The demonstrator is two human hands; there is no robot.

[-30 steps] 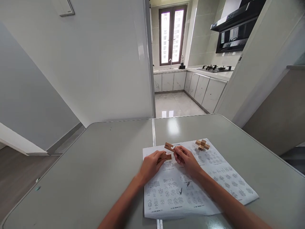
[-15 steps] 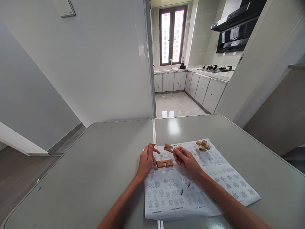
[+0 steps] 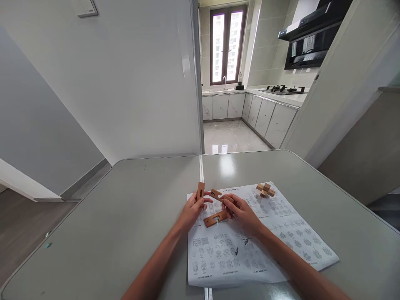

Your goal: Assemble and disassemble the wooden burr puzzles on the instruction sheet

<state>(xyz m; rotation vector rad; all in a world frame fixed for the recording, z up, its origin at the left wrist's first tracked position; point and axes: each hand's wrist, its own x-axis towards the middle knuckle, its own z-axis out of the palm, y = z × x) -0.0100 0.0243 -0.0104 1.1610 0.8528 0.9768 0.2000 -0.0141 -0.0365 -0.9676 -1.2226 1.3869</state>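
My left hand [image 3: 193,209] is closed on a flat wooden puzzle piece with a slot [image 3: 200,191], which stands nearly upright above the fingers. Between finger and thumb, my right hand [image 3: 242,211] pinches a notched wooden puzzle piece [image 3: 216,194] with a dark mark near its left end. Below both hands, a third wooden piece with a curved cutout [image 3: 212,220] lies on the printed sheet, its right end close to my right fingertips; I cannot tell whether they touch it. The two held pieces are near each other but apart.
A large printed sheet [image 3: 218,250] covered in small diagrams lies on the grey table [image 3: 93,233]. An assembled wooden burr puzzle [image 3: 265,190] sits at its far right. A seam runs down the table. Beyond its far edge is a kitchen with a gas hob [image 3: 284,89].
My left hand has turned its piece upright so its slot shows. The right-hand piece has moved left, towards it. The piece on the sheet has swung to a slant.
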